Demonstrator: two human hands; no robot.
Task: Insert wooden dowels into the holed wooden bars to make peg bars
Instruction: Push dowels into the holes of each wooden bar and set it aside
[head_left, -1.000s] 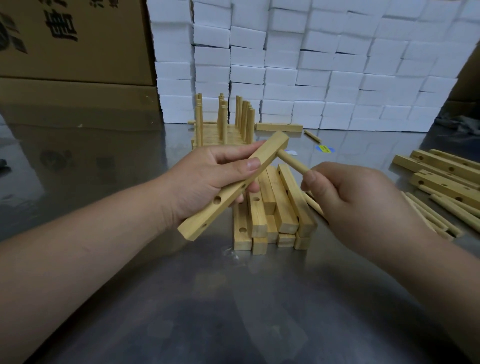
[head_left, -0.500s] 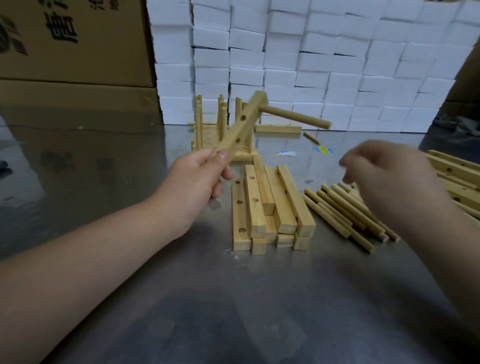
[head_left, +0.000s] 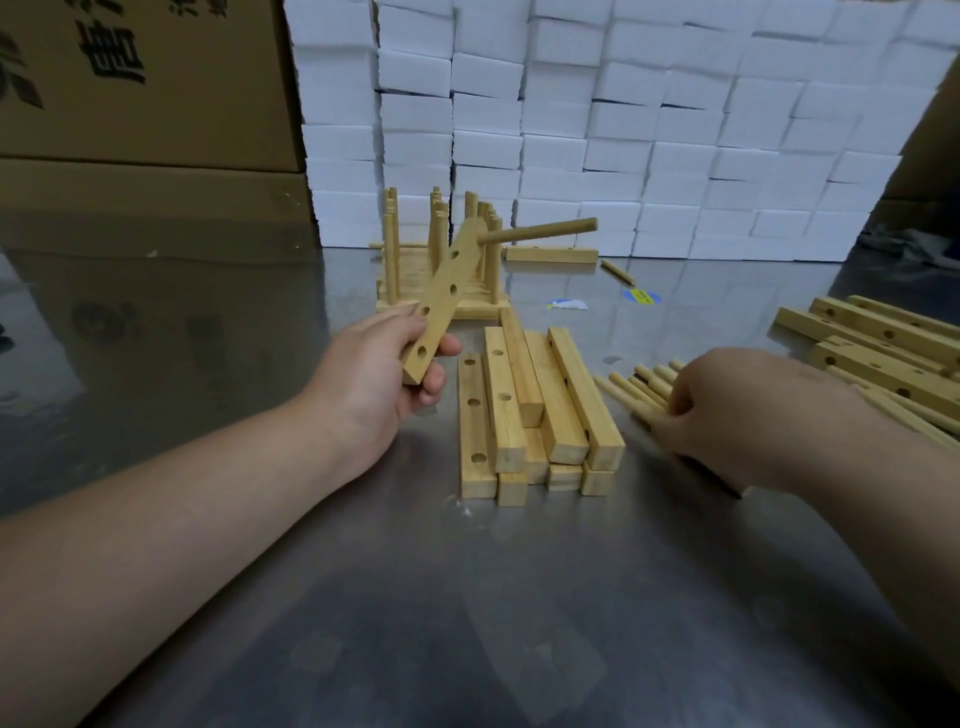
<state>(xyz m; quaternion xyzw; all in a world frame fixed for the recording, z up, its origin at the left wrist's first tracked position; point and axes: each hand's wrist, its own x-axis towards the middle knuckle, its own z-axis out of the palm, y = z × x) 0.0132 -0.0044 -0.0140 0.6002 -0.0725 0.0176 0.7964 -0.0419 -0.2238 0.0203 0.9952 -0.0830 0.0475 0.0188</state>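
Landmark: the stack of holed wooden bars is lying in the middle of the steel table, its long sides running away from you. Every place below is being given from this stack.
Left hand: your left hand is hovering just left of the stack, fingers and thumb curling round the lower end of one holed bar.
Held bar: the held bar is tilting up and away from you, left of the stack and clear of the table, showing several open holes along its face.
Seated dowel: one seated dowel is sitting in the top hole of the held bar and sticking out sideways to the right, above the stack's far end.
Right hand: your right hand is reaching down just right of the stack, its curled fingers touching the loose dowels. I cannot tell whether it is pinching one.
Loose dowels: the loose dowels are lying side by side on the table just right of the stack, partly hidden under your right hand.
Finished peg bars: the finished peg bars are standing just beyond the stack, their dowels pointing up.
Spare bars: the spare holed bars are lying well to the right of the stack, past the loose dowels.
Background: white foam blocks are forming a wall far beyond the stack, and cardboard boxes are standing beyond it to the left.
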